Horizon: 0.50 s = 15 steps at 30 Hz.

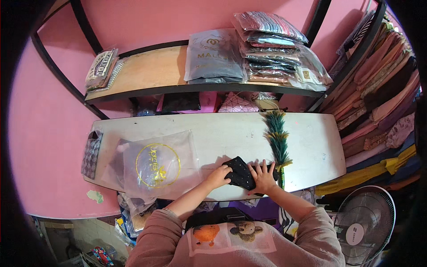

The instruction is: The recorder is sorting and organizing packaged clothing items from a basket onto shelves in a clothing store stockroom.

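A folded black cloth dotted with small shiny studs lies near the front edge of the white table. My left hand has its fingers closed on the cloth's left end. With fingers spread, my right hand presses flat on the right part of the cloth, hiding some of it. Just beyond the right hand lies a green feather duster with yellowish tips, its handle running toward the front edge. Left of my left hand is a clear plastic bag with a round gold print.
A patterned grey packet sits at the table's left end. Behind, a wooden shelf in a black frame bears stacks of bagged clothes. Hanging garments line the right side, with a fan below them.
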Motion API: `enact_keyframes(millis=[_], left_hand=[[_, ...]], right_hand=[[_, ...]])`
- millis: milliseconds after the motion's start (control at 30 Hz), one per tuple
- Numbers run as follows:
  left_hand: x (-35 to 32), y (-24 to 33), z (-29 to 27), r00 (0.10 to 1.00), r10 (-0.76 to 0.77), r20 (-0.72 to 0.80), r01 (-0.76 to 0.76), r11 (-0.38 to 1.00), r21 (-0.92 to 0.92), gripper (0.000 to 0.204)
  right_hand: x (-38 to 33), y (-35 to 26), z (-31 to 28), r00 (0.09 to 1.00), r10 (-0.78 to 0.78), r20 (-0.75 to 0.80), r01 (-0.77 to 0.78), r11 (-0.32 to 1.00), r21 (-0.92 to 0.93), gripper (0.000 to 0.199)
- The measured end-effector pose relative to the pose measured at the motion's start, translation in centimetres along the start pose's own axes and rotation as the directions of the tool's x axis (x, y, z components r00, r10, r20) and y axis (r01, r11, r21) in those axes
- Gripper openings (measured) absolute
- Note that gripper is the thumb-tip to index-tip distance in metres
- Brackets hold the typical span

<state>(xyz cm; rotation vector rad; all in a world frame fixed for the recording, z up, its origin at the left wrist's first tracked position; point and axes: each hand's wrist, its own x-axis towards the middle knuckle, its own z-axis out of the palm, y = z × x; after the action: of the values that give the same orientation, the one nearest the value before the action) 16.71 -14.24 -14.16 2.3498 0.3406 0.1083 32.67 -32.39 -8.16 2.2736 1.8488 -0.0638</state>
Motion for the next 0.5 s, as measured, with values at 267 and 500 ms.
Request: enact_keyframes(millis=[267,500], left_hand=[[-2.9,-4.8,-4.4,0.743,-0.232,-0.627,0.517,0.795,0.318,0.03],[-3.3,-9.8,-3.4,0.705,-0.545,-0.453,0.591,0.805,-0.049,0.021]], right_hand=[[1.3,0.5,3.3,0.996,-0.005,-0.091,0.016,0.993,0.116,0.096],[3.9,2.1,2.2,0.992,0.102,0.072,-0.121,0.916,0.382,0.076]])
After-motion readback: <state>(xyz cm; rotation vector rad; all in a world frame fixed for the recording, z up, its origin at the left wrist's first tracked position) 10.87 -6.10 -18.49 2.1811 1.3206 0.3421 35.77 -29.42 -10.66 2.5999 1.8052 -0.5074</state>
